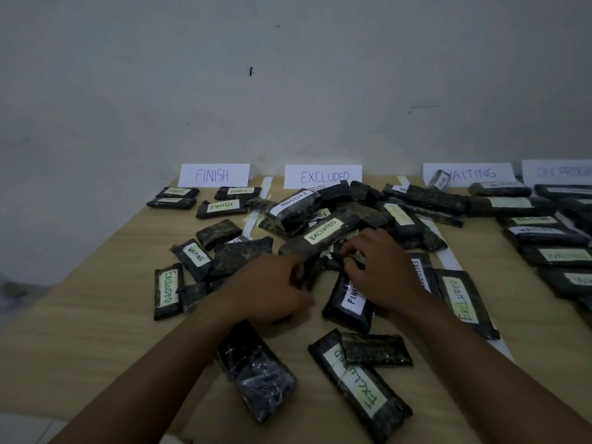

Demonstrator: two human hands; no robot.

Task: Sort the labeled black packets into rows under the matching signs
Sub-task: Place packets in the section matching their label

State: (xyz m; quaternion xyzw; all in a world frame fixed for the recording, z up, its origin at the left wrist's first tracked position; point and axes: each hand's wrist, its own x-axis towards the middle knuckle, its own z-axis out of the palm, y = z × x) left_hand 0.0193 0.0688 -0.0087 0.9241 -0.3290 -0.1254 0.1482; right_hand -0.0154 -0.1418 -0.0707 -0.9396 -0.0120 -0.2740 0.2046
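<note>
Nearest on the wooden table point(96, 315) lie three packets: one label-down packet point(256, 373), one long EXCLUDED packet point(358, 392), and a small blank packet point(376, 349) lying across its far end; beyond them are the two hands, both in the loose heap point(320, 225); the left hand point(272, 290) has its fingers curled under, and I cannot tell whether it holds anything; the right hand point(381, 270) curls its fingers round the edge of a crumpled packet point(334, 262), with one FINISH packet point(347, 302) partly under its wrist; to either side lie two more EXCLUDED packets, one left point(168, 291) and one right point(464, 302), and one WAITING packet point(192, 257) sits just past the left one; the heap's own count is unclear, as the packets overlap; further back, four packets point(221, 208) lie in two short rows under the FINISH sign point(214, 175); sorted rows point(544, 233) fill the right side; four signs stand against the wall: FINISH, EXCLUDED sign point(323, 176), WAITING sign point(469, 173), and a fourth sign point(560, 171) cut off by the frame edge.
</note>
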